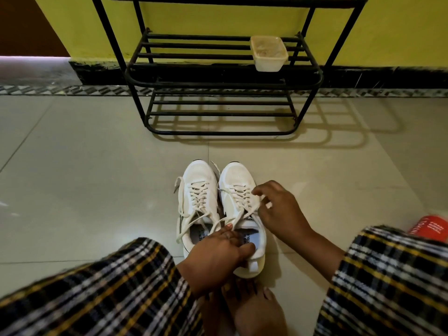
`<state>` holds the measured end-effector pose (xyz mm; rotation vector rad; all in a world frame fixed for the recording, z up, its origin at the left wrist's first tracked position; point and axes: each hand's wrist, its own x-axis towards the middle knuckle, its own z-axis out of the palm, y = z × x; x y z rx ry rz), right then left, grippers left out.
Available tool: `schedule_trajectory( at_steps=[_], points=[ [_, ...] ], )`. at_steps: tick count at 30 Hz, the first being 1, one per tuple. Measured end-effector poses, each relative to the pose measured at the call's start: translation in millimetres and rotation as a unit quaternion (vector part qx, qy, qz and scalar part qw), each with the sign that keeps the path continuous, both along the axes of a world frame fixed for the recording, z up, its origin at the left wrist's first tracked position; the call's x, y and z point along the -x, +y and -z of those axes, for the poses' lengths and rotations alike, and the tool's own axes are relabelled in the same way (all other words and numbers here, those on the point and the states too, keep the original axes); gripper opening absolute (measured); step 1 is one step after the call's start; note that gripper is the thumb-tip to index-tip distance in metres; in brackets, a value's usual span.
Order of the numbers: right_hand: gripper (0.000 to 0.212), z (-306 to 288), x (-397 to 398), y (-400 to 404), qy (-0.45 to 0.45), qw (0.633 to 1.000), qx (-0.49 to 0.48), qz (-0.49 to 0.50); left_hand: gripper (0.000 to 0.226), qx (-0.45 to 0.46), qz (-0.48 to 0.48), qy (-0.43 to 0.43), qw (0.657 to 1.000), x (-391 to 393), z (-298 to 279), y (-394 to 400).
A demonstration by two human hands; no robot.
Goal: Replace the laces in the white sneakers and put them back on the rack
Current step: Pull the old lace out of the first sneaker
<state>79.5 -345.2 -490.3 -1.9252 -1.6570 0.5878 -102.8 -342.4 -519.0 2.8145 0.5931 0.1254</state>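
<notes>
Pinching lace ends [244, 214] of the right sneaker [240, 197]: left hand [215, 255] at its collar, right hand [278, 209] fingers curled.

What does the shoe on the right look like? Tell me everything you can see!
The right sneaker is white with a mesh-looking toe and cream laces crossed up its front, ends untied. It stands upright on the tiled floor, toe toward the black rack, close beside the other sneaker. A printed insole shows inside. The left hand grips its heel, thumb in the opening; the right hand pinches a lace end.
</notes>
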Motion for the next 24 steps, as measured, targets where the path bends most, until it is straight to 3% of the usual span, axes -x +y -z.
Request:
schedule_trajectory(
  at_steps=[3,5,10,13,17,20,22,24],
  points=[
    [0.027,0,11,-6,-0.192,0.969,-0.016,-0.152,0.028,-0.029,0.002,-0.017,0.999,0,-5,0],
    [0.033,6,16,-9,-0.283,0.94,-0.064,-0.181,0.027,-0.038,0.002,-0.017,0.999,0,-1,0],
    [0.03,5,14,-5,-0.334,0.903,-0.149,-0.226,0.022,-0.003,0.002,-0.021,1.0,0,1,0],
    [0.026,6,11,-6,-0.312,0.899,-0.124,-0.283,0.022,-0.016,-0.008,-0.029,0.999,0,-4,-1],
    [0.009,7,17,-12,-0.237,0.942,-0.035,-0.235,0.03,-0.01,-0.011,-0.016,1.0,-1,-3,-2],
    [0.025,4,20,-9,-0.155,0.965,0.085,-0.192,0.029,-0.018,-0.016,-0.002,1.0,0,-6,-2],
    [0.022,-2,19,-8,-0.063,0.979,0.115,-0.158,0.023,-0.014,-0.021,-0.006,1.0,1,-8,-2],
    [0.019,-12,14,-8,0.138,0.978,0.137,-0.079,0.016,0.001,-0.028,-0.011,1.0,1,-8,-3]
  ],
)
